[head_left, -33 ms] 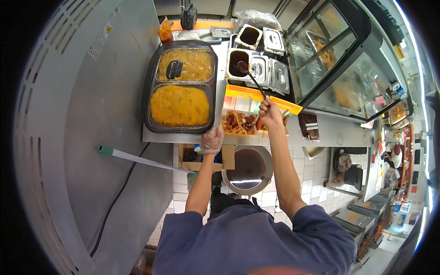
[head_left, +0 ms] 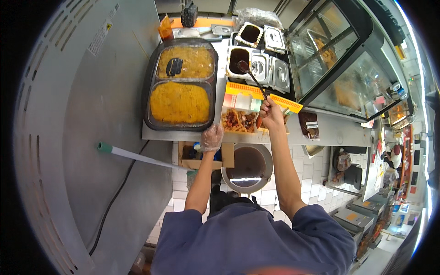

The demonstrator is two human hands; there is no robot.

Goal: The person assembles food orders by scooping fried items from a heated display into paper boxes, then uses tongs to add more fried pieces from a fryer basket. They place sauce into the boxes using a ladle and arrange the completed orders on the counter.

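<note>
My right hand (head_left: pixel 271 113) is closed round the dark handle of a ladle (head_left: pixel 256 81). Its small round bowl hangs over a steel pan of dark sauce (head_left: pixel 239 56). Just below that hand stands an open takeaway box (head_left: pixel 239 132) with a yellow printed flap, holding fried pieces with dark red sauce on them. My left hand (head_left: pixel 212 138), in a clear plastic glove, is curled at the counter's front edge, between the box's corner and a black tray (head_left: pixel 147 110). Whether it grips anything is hidden.
The tray carries two compartments of yellow-orange food, one with a clear lid (head_left: pixel 185 57). Lidded steel pans (head_left: pixel 280 73) stand beside the sauce. A glass display case (head_left: pixel 330 59) bounds the right. Below the counter are a large pot (head_left: pixel 264 181) and a cardboard box (head_left: pixel 228 155).
</note>
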